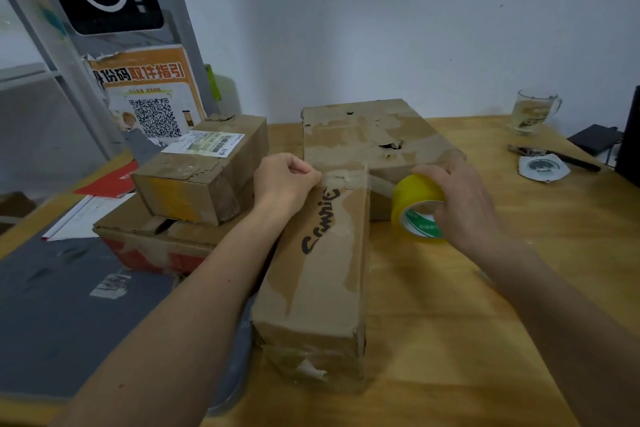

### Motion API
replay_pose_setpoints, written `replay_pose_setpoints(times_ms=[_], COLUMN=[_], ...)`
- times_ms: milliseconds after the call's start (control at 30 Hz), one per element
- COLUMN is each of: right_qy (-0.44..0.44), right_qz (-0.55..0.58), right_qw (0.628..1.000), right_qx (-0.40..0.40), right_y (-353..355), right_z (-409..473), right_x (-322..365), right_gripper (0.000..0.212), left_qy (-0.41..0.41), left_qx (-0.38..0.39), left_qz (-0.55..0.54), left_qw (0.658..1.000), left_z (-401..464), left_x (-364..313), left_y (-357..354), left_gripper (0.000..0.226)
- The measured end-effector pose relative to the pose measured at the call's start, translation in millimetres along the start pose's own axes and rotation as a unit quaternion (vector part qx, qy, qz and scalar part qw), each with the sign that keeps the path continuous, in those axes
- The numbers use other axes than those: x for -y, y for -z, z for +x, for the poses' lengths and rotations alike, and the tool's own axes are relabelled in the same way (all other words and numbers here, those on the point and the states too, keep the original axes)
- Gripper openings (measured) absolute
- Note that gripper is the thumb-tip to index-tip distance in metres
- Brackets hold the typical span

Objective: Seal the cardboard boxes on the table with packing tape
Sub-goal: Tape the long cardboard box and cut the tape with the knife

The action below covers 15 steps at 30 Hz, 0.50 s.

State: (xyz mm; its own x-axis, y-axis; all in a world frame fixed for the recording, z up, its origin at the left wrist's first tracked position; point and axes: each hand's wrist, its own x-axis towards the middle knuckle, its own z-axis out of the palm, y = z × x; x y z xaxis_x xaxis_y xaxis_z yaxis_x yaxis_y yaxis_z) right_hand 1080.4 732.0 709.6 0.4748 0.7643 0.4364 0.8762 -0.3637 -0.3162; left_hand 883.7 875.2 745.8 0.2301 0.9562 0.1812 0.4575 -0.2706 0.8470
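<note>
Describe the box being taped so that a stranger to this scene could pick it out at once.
Start at the wooden table and find the two hands: the left hand pinches the tape end and the right hand grips the yellow tape roll. Between them lies the long narrow box, pointing towards the camera. It alone has black handwriting along its top.

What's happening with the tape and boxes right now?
Left hand pinches tape end on long box. Right hand grips yellow tape roll. Nothing blocking.
</note>
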Motion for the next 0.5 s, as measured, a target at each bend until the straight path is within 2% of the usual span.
replay_pose_setpoints(times_ms=[67,167,267,333,367,400,433,467,500], right_qy=[0.003,0.005,0.009,0.010,0.011,0.012,0.012,0.012,0.013], right_qz=[0.007,0.009,0.012,0.016,0.015,0.013,0.014,0.016,0.017], right_qw=[1.000,1.000,1.000,1.000,1.000,1.000,1.000,1.000,1.000], right_qx=[0.009,0.015,0.018,0.018,0.017,0.015,0.012,0.012,0.013], right_y=[-4,-7,-8,-8,-8,-8,-8,-8,-9], right_z=[-3,-4,-3,-4,-4,-5,-5,-5,-5], right_x=[0,2,3,4,4,4,5,5,5], right_gripper=[0.066,0.068,0.068,0.068,0.068,0.067,0.067,0.066,0.065], left_qy=[0.018,0.062,0.091,0.014,-0.058,-0.136,-0.194,-0.215,-0.199], left_qx=[0.045,0.100,0.098,0.035,-0.007,-0.015,0.031,0.119,0.212], left_qz=[0.023,0.020,0.034,0.143,0.190,0.209,0.212,0.224,0.266], left_qw=[0.999,0.993,0.990,0.989,0.980,0.968,0.957,0.943,0.919], left_z=[3,3,-4,-9,-14,-18,-23,-28,-35], left_x=[0,4,1,-4,-7,-12,-19,-25,-30], left_y=[2,5,7,10,13,14,13,10,4], left_gripper=[0.015,0.029,0.024,0.023,0.028,0.037,0.051,0.071,0.094])
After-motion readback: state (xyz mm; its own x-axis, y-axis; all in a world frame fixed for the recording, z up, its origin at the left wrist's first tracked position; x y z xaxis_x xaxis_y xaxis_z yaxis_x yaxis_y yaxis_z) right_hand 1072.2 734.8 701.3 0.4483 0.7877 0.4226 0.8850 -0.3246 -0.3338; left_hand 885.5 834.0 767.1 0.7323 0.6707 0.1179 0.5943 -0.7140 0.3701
